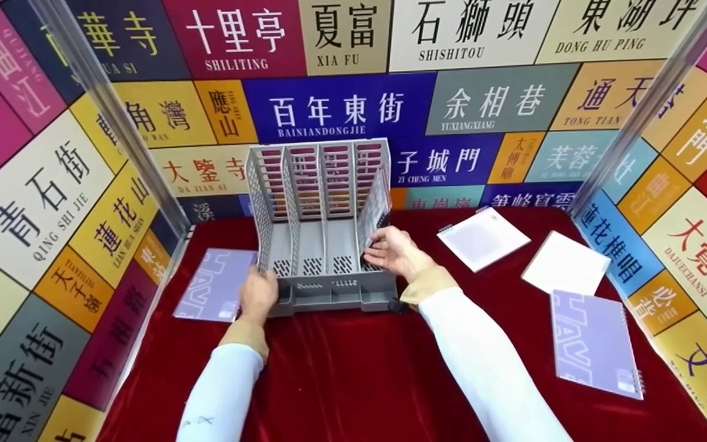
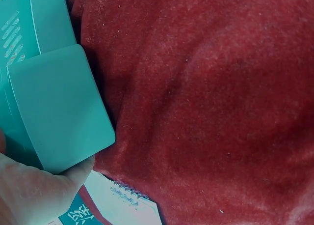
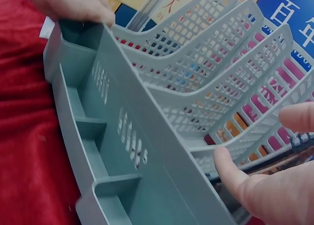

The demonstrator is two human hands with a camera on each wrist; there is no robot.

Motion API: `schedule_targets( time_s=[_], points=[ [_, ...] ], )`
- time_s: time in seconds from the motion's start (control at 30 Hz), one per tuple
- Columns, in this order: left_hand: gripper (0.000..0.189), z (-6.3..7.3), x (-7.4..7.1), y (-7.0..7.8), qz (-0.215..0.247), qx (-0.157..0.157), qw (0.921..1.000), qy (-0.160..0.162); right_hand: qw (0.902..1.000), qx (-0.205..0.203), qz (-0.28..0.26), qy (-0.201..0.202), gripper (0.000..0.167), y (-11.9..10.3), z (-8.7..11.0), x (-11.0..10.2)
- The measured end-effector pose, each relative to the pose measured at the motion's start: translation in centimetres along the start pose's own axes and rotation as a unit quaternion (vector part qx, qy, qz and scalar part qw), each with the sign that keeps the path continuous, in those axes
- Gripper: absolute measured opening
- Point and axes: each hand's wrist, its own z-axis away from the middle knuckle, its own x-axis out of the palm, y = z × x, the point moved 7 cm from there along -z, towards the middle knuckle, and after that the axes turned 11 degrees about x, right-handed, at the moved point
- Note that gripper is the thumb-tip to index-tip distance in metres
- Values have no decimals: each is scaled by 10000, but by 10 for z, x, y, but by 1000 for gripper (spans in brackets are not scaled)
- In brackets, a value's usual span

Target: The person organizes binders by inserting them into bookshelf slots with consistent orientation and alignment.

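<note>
- The gray organizer [image 1: 329,283] is standing upright on the red cloth [image 1: 353,380], its slotted back facing the sign-covered wall [image 1: 482,132]
- The left hand [image 1: 259,293] is gripping the front left corner of the organizer – the thumb is pressing against the end of the front tray [image 2: 61,109], and the fingers are curling over the corner
- The right hand [image 1: 395,252] is reaching into the rightmost compartment with its fingers spread apart; a dark-coiled notebook [image 3: 301,142] is sitting in that compartment beside the hand, mostly hidden, and whether the fingertips are touching it cannot be told
- A lilac notebook [image 1: 212,285] marked "HAVE" in large outlined letters is lying to the left of the organizer
- A second lilac notebook [image 1: 596,347], also reading "HAVE", is lying at the far right, its coil running along the right edge
- A white coil notebook [image 1: 482,239] and a white pad [image 1: 565,264] are lying to the right, the pad's lower edge meeting the second lilac notebook
- The wall is carrying place-name labels – "BAINIANDONGJIE" on a blue panel [image 1: 338,89] directly behind the organizer, "SHILITING" and "SHISHITOU" above, "ZI CHENG MEN" just right, "QING SHI JIE" at left
</note>
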Motion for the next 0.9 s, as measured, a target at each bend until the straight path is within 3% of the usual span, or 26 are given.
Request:
schedule_targets(
  time_s=[0.1, 0.13, 0.23, 0.37, 0.47, 0.57, 0.7, 0.8, 0.9],
  points=[
    [60, -2, 0, -5, -2, 80, 10000, 51, 9994, 13, 343, 2, 53, -4, 5, -5],
    [60, -9, 7, -15, -67, 50, 9999, 83, 9990, 3, 458, 4, 57, -6, 7, -6],
    [62, -11, 6, -17, -48, 72, 10000, 41, 9964, -63, 837, 70, 61, -13, 15, -13],
    [64, -7, 1, -9, -31, 69, 10000, 12, 9893, -161, 1419, 289, 64, -23, 25, -26],
    [63, 1, -8, 6, -30, 73, 10000, 11, 9773, -308, 1996, 640, 65, -31, 34, -40],
    [58, 11, -19, 21, 87, 5, 10000, -27, 9520, -536, 2769, 1192, 61, -40, 43, -55],
    [59, 18, -25, 28, 134, -42, 9999, -40, 8976, -808, 3858, 1975, 57, -51, 54, -75],
    [63, 16, -20, 23, 74, 21, 10000, -36, 8579, -890, 4475, 2365, 55, -58, 60, -90],
    [65, 8, -8, 12, 115, 21, 9999, -48, 8265, -911, 4908, 2602, 56, -62, 65, -106]
  ],
)
